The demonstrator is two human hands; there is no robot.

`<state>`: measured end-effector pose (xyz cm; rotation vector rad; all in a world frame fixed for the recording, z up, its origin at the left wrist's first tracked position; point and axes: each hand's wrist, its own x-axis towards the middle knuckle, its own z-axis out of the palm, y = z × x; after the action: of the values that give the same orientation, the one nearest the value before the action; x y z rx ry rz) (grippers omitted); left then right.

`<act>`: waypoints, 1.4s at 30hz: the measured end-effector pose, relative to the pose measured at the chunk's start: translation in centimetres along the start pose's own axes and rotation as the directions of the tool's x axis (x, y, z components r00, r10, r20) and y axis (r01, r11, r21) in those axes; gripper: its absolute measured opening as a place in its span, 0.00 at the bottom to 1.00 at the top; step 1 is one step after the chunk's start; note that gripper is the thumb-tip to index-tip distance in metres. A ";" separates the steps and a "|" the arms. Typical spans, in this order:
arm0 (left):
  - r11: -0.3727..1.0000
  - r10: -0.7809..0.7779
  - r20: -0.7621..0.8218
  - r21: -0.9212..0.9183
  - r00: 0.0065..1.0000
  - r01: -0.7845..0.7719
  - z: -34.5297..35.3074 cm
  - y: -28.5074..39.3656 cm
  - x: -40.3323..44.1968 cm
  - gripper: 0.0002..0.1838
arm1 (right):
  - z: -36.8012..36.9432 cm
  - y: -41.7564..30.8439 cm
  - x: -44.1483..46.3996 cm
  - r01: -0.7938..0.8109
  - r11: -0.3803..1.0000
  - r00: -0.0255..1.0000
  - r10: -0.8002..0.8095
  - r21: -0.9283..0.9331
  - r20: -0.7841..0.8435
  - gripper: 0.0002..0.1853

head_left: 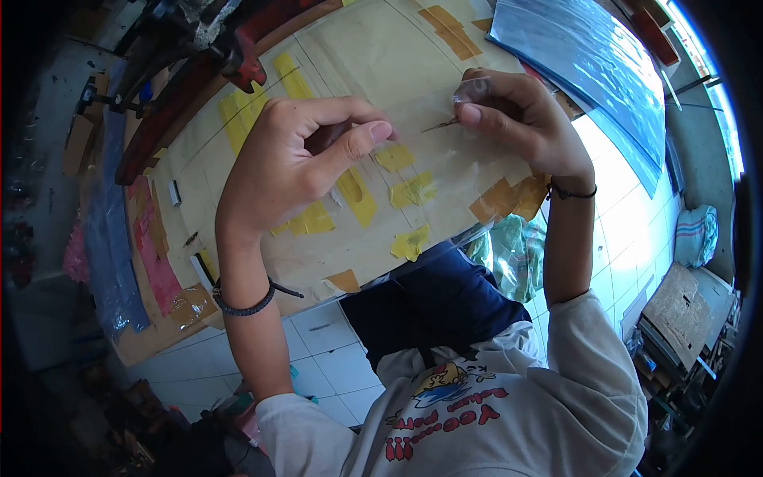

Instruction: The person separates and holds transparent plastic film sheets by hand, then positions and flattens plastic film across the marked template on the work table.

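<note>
My left hand is over the table, thumb and index finger pinched together; what they hold, if anything, is too small to make out. Opposite it, my right hand pinches a thin pointed metal piece, its tip toward my left hand. Clear plastic film shows around the right fingertips and seems to spread between both hands. Below them lies the table's pale covering, with strips and torn bits of yellow tape stuck to it.
A red and black metal clamp or machine part stands at the table's far left. Blue-tinted plastic sheets hang over the right edge. Brown tape marks the near edge. A green sack sits below, and stacked boards lie at the right.
</note>
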<state>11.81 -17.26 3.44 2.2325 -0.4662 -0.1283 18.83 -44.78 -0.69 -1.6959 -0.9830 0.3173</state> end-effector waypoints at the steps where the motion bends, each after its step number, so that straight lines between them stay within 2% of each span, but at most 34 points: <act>1: 1.000 0.001 -0.005 -0.003 1.000 -0.001 0.0 -0.1 0.0 0.13 | -0.1 -0.2 0.0 -0.018 1.000 1.000 0.018 0.000 0.009 0.15; 7: 1.000 0.000 -0.023 -0.017 1.000 -0.001 0.0 -0.2 0.0 0.13 | 0.2 -0.5 0.0 -0.068 0.998 0.997 0.069 0.009 -0.040 0.18; 13: 0.998 -0.016 -0.012 -0.059 1.000 0.015 0.0 0.1 -0.2 0.10 | 0.8 -0.8 0.0 -0.128 0.991 0.985 0.123 -0.032 -0.120 0.16; 15: 0.996 -0.034 0.031 -0.087 0.999 0.036 -0.1 0.6 -0.2 0.08 | 1.3 -0.6 0.1 -0.106 0.992 0.980 0.092 -0.072 -0.178 0.16; 16: 0.994 -0.004 0.001 -0.109 1.000 0.004 0.2 0.4 -0.3 0.08 | 1.5 -0.7 0.2 -0.097 0.991 0.975 0.076 -0.093 -0.208 0.16; 19: 0.993 -0.012 0.016 -0.119 1.000 0.014 0.1 0.2 -0.3 0.08 | 1.4 -1.2 0.2 -0.174 0.978 0.966 0.148 -0.114 -0.211 0.16; 25: 0.997 -0.020 0.017 -0.075 1.000 0.021 0.1 0.3 -0.2 0.11 | 1.6 -1.6 0.3 -0.166 0.980 0.965 0.139 -0.110 -0.224 0.17; 29: 0.998 0.042 -0.053 -0.033 0.998 -0.044 0.8 -0.1 -0.1 0.12 | 1.3 -1.0 0.1 -0.047 0.975 0.986 0.011 -0.215 -0.164 0.15; 34: 0.997 0.071 -0.093 0.047 0.993 -0.067 1.6 -0.4 0.0 0.14 | 1.3 -1.3 0.2 -0.090 0.972 0.984 0.054 -0.215 -0.168 0.12; 40: 0.929 0.284 -0.189 0.297 0.940 -0.221 2.3 -0.7 0.0 0.16 | 1.4 -0.9 0.1 -0.111 0.966 0.978 0.065 -0.233 -0.198 0.12; 42: 0.924 0.287 -0.182 0.312 0.941 -0.221 2.2 -0.3 -0.1 0.16 | 1.5 -1.6 0.1 -0.120 0.968 0.976 0.075 -0.220 -0.205 0.12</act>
<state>11.25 -18.60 1.73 2.4061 -0.6812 0.3491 17.22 -43.63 0.22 -1.9512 -0.8161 0.0993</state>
